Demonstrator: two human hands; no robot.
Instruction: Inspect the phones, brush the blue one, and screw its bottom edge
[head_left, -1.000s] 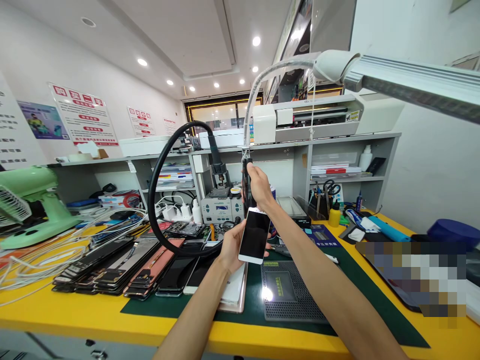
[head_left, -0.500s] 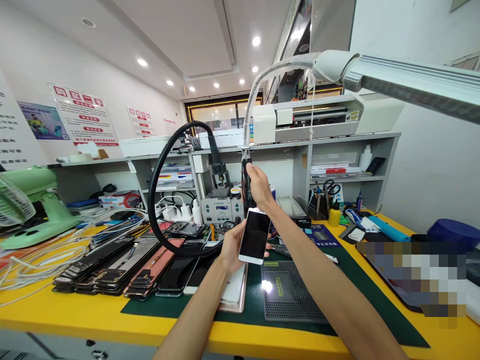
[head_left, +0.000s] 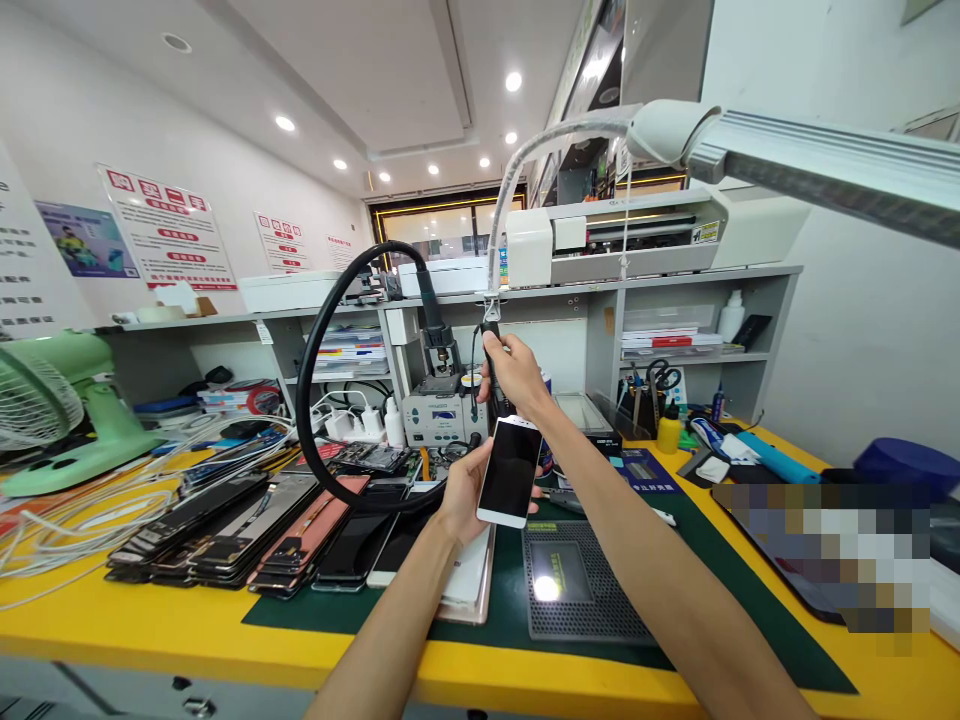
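My left hand (head_left: 466,488) is wrapped round a white phone (head_left: 511,472) with a dark screen, held face up and slightly tilted above the bench. Beyond the phone's top edge, my right hand (head_left: 516,374) is closed round a black handle (head_left: 491,362) that stands roughly upright. A thin black cord hangs just left of that handle. Below my hands, a grey perforated pad (head_left: 600,612) lies on a dark green mat (head_left: 502,622). The lower end of the black handle is partly hidden behind my right hand and the phone.
Stacked phone screens (head_left: 232,540) lie to the left, with a thick black hose (head_left: 304,400) looping above them. A soldering station (head_left: 442,418) stands behind. At the right are a yellow bottle (head_left: 669,430) and a blurred tray. A lamp arm (head_left: 832,165) reaches overhead.
My right hand has shifted slightly left and down with the black handle, and the thin cord now shows beside it. The phone and my left hand have hardly moved.
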